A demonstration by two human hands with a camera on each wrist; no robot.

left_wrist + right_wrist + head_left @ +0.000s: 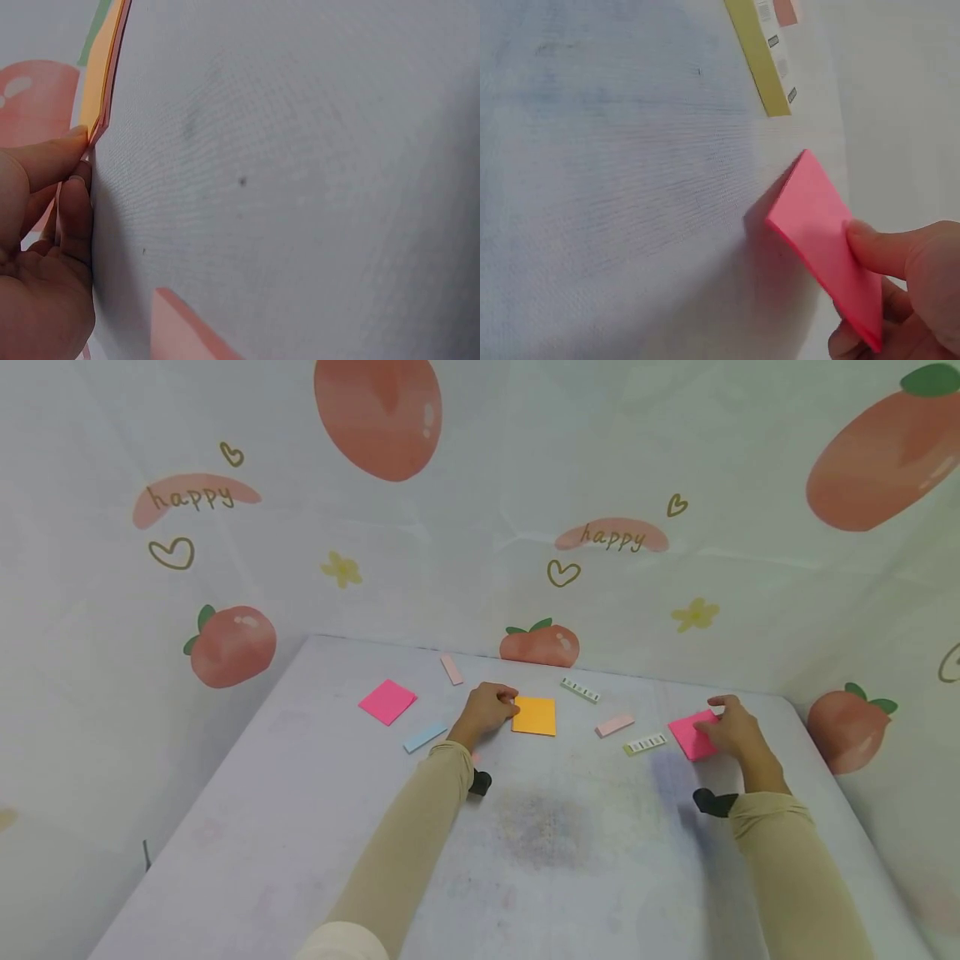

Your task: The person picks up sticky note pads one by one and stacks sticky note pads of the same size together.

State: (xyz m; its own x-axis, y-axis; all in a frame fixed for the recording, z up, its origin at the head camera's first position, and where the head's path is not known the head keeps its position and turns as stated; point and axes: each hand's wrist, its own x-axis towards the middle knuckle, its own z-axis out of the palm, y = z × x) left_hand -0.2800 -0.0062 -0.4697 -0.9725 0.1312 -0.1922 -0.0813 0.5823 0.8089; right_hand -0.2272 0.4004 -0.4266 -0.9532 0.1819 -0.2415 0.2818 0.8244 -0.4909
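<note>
Sleeves in beige reach forward over a pale cloth-covered surface (315,827) as a person works two pads of sticky notes at once. Nearest, the right hand (738,735) pinches a pink pad (690,737), thumb on top and fingers beneath, with one edge lifted off the cloth in the right wrist view. A little farther in, the left hand (487,708) curls at the left edge of an orange pad (535,717), fingertips (75,150) pressed against its corner; the pad lies flat. Doing this well likely means a light, steady pinch at the edge so the sheets stay stacked. Between the two pads lie a yellow-green strip (645,744) and a pale pink strip (615,725). Beyond, a blue strip (425,737), a second pink pad (387,701) and further strips sit near the peach-printed backdrop (480,510).
</note>
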